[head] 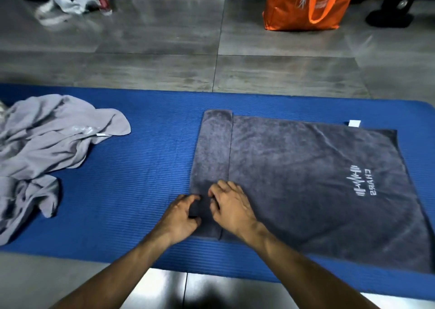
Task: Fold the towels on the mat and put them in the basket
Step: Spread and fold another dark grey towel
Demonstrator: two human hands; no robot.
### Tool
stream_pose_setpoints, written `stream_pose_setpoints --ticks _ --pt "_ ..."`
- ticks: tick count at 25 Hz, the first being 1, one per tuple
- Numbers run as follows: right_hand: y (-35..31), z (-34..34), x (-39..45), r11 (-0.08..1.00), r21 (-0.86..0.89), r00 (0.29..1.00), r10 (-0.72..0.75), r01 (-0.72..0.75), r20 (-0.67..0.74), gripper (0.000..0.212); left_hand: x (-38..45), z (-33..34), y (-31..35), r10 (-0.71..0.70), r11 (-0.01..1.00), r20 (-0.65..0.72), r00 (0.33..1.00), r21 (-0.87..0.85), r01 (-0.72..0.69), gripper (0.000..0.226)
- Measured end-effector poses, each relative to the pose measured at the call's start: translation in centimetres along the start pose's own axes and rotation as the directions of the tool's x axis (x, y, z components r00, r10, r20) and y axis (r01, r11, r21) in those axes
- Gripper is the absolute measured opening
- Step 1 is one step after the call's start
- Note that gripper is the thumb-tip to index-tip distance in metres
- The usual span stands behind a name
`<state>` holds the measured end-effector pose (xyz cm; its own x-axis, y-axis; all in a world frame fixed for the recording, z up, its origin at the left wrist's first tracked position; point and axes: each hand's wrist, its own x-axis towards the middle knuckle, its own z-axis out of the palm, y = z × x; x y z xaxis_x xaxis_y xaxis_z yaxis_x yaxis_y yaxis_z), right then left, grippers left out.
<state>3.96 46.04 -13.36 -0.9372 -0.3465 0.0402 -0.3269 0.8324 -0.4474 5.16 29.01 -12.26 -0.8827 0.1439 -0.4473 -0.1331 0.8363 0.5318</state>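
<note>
The mat (141,167) is ribbed, matt blue foam. The dark grey towel (306,179) looks plush terry cloth; the light grey towels (47,144) are softer, crumpled fabric. The floor (164,49) tiles are glossy.

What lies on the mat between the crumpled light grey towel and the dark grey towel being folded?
Nothing: the head view shows bare blue mat between the light grey towel and the dark grey towel.

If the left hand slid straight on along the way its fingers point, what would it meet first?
The left hand points away and slightly right, its fingers already on the folded strip of the dark grey towel. Going on, it would likely run along that strip toward the towel's far edge, then bare blue mat.
</note>
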Motion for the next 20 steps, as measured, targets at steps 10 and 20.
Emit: stream_pose_setpoints --ticks 10,20 --pt "-1.1 2.2 -11.2 0.987 -0.161 0.989 0.039 -0.016 0.143 0.041 1.2 0.1 0.2 -0.149 0.984 -0.106 0.983 -0.118 0.136 0.038" --pt "0.0 -2.9 -1.0 0.986 0.020 0.980 0.164 -0.168 0.111 0.012 5.0 -0.5 -0.3 -0.295 0.902 -0.164 0.941 -0.373 0.218 0.018"
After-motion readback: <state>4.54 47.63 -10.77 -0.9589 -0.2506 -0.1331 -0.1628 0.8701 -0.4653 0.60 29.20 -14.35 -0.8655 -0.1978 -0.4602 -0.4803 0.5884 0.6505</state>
